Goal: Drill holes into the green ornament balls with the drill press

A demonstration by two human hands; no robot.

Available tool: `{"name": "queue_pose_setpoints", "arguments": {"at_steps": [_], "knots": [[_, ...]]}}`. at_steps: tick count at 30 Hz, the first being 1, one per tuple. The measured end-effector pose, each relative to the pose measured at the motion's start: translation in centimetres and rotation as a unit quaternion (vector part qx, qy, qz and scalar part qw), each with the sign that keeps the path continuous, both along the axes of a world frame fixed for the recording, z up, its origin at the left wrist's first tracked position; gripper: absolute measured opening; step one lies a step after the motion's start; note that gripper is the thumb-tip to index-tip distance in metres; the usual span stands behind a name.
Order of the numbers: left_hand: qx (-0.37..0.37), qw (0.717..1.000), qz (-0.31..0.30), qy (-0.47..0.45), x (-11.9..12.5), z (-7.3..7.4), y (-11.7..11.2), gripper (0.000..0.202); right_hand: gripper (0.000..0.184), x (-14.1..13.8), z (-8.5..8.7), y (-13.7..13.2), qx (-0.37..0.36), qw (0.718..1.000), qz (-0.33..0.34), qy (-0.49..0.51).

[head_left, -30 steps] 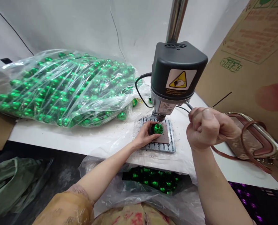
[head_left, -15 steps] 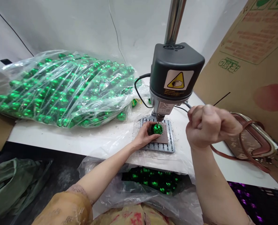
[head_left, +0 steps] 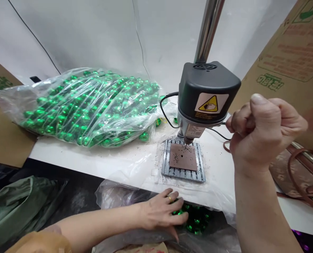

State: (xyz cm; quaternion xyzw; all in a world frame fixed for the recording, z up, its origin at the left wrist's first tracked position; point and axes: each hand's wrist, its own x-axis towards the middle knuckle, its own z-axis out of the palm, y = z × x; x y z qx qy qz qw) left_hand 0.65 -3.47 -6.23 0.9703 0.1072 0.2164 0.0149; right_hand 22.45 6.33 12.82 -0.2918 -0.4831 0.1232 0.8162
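My left hand reaches palm down over an opened plastic bag at the table's front edge. Its fingers are spread, touching or just above shiny green faceted balls; whether one lies under the fingers I cannot tell. My right hand is a raised fist at the right side of a small black drill press, closed round its feed lever, most of which the fist hides. Under the drill chuck, a brown pad with a dark hole and scattered shavings lies on the slotted metal base.
A large clear bag of green balls covers the left of the white table. A few loose balls lie beside it. Cardboard boxes flank the table. A brown-strapped handbag lies right. Green cloth hangs lower left.
My left hand has left the base, where it held a green ball under the drill, and moved down to the front bag. The ball is off the pad. My right fist remains beside the drill.
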Motion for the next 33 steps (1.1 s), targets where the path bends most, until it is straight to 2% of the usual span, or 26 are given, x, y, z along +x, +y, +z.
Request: {"name": "queue_pose_setpoints", "arguments": {"at_steps": [1, 3, 5, 7, 9, 11, 13, 16, 19, 23, 25, 26, 27, 29, 30, 31, 32, 33], "knots": [[0.001, 1.000, 0.010, -0.011, -0.3, 0.2, 0.9, 0.022, 0.043, 0.0, 0.0, 0.0, -0.001, 1.000, -0.002, 0.000], [-0.031, 0.996, 0.070, -0.046, -0.4, 1.0, 4.3, 0.019, 0.043, -0.1, 0.1, 0.0, -0.002, 1.000, -0.005, -0.002], [-0.082, 0.979, 0.185, -0.036, 0.2, 2.2, 9.5, 0.018, 0.043, -0.1, 0.1, -0.1, -0.002, 1.000, -0.003, 0.001], [-0.091, 0.940, 0.330, 0.022, 1.3, 3.4, 15.4, 0.020, 0.043, -0.2, 0.1, -0.1, 0.000, 1.000, 0.000, 0.006], [-0.108, 0.877, 0.465, 0.057, 2.6, 4.2, 20.7, 0.030, 0.043, -0.2, 0.1, -0.1, -0.001, 1.000, 0.001, 0.012], [-0.116, 0.849, 0.512, 0.058, 3.6, 4.5, 24.7, 0.034, 0.043, -0.3, 0.2, -0.2, -0.007, 1.000, 0.001, 0.016], [-0.127, 0.842, 0.522, 0.048, 4.2, 4.3, 27.1, 0.033, 0.042, -0.3, 0.2, -0.3, -0.015, 1.000, 0.001, 0.019], [-0.149, 0.842, 0.518, 0.024, 4.4, 3.7, 28.7, 0.029, 0.043, -0.3, 0.2, -0.4, -0.015, 1.000, 0.002, 0.017], [-0.168, 0.846, 0.506, -0.010, 3.7, 3.3, 28.7, 0.030, 0.042, -0.3, 0.1, -0.4, -0.008, 1.000, 0.007, 0.016], [-0.194, 0.853, 0.481, -0.054, 2.0, 3.0, 26.3, 0.034, 0.042, -0.2, -0.1, -0.3, 0.000, 1.000, 0.012, 0.017], [-0.283, 0.834, 0.448, -0.153, 1.0, 2.9, 24.1, 0.033, 0.042, -0.2, -0.1, -0.3, 0.001, 1.000, 0.008, 0.017], [-0.366, 0.799, 0.415, -0.234, 0.6, 3.0, 22.8, 0.032, 0.042, -0.2, -0.1, -0.3, 0.000, 1.000, 0.007, 0.017], [-0.462, 0.740, 0.368, -0.323, 0.2, 3.0, 21.5, 0.032, 0.042, -0.2, -0.1, -0.3, -0.001, 1.000, 0.008, 0.017], [-0.625, 0.577, 0.256, -0.460, -0.4, 3.3, 19.0, 0.036, 0.042, -0.3, -0.1, -0.3, 0.002, 1.000, 0.005, 0.020], [-0.674, 0.511, 0.211, -0.489, -0.5, 3.4, 17.9, 0.039, 0.042, -0.3, -0.1, -0.3, 0.004, 1.000, 0.002, 0.023], [-0.705, 0.466, 0.177, -0.505, -0.5, 3.6, 17.0, 0.041, 0.042, -0.3, -0.1, -0.2, 0.006, 1.000, 0.000, 0.026], [-0.723, 0.438, 0.153, -0.512, -0.3, 3.7, 16.2, 0.041, 0.042, -0.3, -0.1, -0.2, 0.008, 1.000, -0.001, 0.028], [-0.730, 0.427, 0.137, -0.516, -0.1, 3.7, 15.5, 0.040, 0.042, -0.3, -0.1, -0.2, 0.010, 1.000, -0.002, 0.029]]}}
